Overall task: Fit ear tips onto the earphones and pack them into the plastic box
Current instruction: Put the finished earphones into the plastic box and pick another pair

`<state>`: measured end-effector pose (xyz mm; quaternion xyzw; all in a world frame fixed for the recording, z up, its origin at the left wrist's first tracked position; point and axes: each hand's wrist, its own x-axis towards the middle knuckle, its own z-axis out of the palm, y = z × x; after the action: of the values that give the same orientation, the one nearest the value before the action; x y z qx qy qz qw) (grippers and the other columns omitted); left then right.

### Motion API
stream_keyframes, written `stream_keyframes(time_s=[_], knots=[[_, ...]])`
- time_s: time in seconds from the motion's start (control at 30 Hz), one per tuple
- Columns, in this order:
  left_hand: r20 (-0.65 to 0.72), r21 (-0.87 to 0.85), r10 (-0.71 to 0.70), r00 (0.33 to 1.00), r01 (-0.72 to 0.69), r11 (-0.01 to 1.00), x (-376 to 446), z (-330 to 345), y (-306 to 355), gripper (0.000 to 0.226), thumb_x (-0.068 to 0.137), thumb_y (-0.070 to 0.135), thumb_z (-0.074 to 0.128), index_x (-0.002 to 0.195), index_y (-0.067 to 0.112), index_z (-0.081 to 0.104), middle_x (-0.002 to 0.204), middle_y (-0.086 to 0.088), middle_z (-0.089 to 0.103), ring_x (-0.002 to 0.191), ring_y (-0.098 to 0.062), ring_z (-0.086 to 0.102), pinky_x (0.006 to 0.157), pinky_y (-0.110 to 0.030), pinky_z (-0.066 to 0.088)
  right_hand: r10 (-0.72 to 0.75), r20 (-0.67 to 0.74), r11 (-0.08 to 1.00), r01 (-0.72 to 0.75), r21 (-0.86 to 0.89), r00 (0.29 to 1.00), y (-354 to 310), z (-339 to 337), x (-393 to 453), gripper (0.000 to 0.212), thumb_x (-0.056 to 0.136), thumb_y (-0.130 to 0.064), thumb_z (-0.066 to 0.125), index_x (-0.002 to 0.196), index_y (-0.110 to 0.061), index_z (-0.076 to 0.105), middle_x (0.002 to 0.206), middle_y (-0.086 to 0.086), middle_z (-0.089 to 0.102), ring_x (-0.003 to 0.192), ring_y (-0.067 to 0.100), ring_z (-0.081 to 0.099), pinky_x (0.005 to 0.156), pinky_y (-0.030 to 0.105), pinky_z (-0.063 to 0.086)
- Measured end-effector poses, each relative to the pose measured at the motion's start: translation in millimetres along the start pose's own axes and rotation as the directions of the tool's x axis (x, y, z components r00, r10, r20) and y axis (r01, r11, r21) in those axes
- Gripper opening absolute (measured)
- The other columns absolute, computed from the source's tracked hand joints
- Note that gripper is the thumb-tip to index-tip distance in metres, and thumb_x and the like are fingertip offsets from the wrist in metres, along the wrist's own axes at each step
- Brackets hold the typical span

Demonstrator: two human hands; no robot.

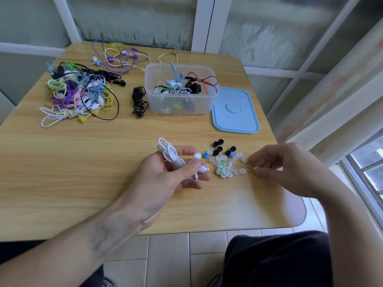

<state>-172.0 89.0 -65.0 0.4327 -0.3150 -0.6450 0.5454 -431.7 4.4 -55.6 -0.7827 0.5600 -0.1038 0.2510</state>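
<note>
Left hand (165,172) grips earphones (169,152); earbud seemingly tipless.

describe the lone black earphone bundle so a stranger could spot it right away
Start at the clear plastic box near the middle of the wooden table. Just left of it lies a black earphone bundle, standing apart from the multicoloured heap farther left. It is all black and alone.

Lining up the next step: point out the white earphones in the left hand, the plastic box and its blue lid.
white earphones (168,151): head view, on the coiled cable above the left hand's fingers.
plastic box (178,106): head view, on its clear front wall.
blue lid (235,111): head view, on its flat top.
</note>
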Motion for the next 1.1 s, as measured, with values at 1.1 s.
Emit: stream_keyframes(time_s=[1.1], knots=[[-0.048,0.105,0.249,0.967,-0.243,0.964,1,-5,-6,0.032,0.076,0.018,0.071,0.105,0.007,0.061,0.083,-0.016,0.073,0.060,-0.019,0.063,0.057,-0.023,0.047,-0.178,-0.254,0.516,0.310,0.798,0.951,-85,52,-11,0.020,0.067,0.001,0.079,0.085,0.002,0.071,0.084,0.017,0.076,0.079,0.032,0.076,0.078,0.039,0.061]])
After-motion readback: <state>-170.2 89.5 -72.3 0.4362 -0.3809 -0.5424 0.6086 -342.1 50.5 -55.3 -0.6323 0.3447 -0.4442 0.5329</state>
